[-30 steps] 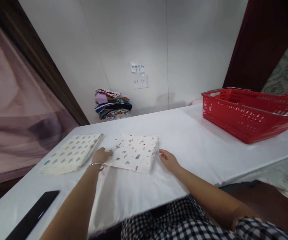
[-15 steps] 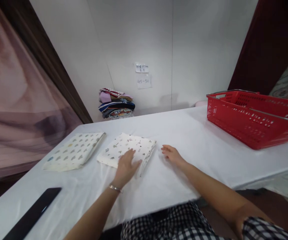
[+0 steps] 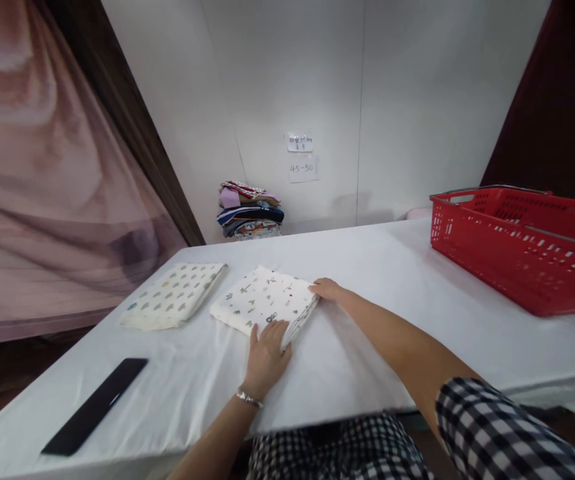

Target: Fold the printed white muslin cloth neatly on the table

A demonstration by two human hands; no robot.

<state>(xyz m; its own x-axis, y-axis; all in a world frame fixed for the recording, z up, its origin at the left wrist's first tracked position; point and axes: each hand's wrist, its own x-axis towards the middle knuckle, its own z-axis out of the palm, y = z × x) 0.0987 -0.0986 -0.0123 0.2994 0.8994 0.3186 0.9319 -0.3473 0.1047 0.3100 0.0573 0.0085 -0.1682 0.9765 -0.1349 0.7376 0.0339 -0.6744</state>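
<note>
A folded white cloth (image 3: pixel 262 300) with a small printed pattern lies on the white-covered table, its layered edge facing right. At the near right corner, my left hand (image 3: pixel 267 357) has its fingers on top and its thumb by the layered edge, closed on the cloth. My right hand (image 3: pixel 326 289) grips the far right corner, fingertips over the edge. To the left lies a second folded cloth (image 3: pixel 177 293), cream with grey cloud-like shapes; neither hand touches it.
A long flat black object (image 3: pixel 94 407) lies near the table's left front. On the right stands a red plastic basket (image 3: pixel 512 260) with metal handles. Behind the table's far edge is a stack of folded fabrics (image 3: pixel 250 210), below paper signs (image 3: pixel 302 160) on the wall.
My right hand has moved left onto the cloth's far right corner. My left hand has slid back from the cloth's top to its near right corner. The camera view has shifted left.
</note>
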